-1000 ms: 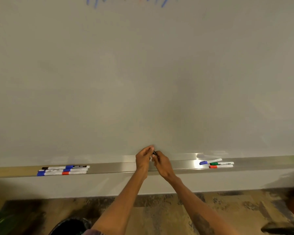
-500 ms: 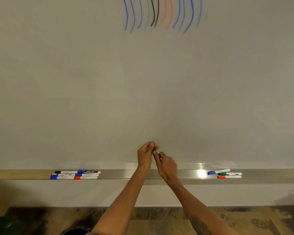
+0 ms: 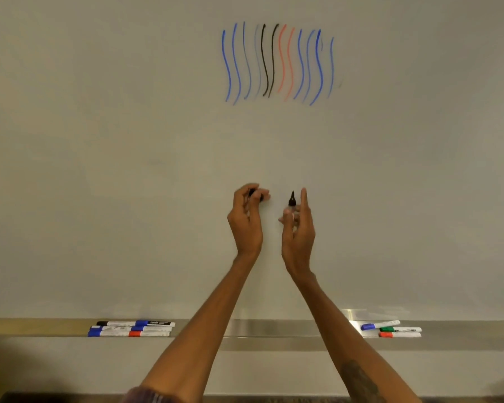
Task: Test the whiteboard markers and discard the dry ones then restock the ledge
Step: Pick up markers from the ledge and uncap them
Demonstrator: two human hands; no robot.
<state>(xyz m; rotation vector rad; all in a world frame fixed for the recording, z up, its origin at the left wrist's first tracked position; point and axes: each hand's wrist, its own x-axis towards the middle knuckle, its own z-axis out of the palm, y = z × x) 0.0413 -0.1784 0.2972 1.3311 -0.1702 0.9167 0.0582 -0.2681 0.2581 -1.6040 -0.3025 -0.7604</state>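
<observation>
My left hand (image 3: 246, 221) is up by the whiteboard (image 3: 128, 141), its fingers (image 3: 240, 196) curled round a black cap (image 3: 256, 195). My right hand (image 3: 298, 232) pinches the open black marker (image 3: 292, 200), tip up. Down on the ledge (image 3: 259, 327) lie a bunch of markers (image 3: 131, 328) at the left and three more markers (image 3: 392, 330) at the right.

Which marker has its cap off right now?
The black marker held upright in the right hand, bare tip up; the left hand holds its cap. The markers on the ledge are capped.
</observation>
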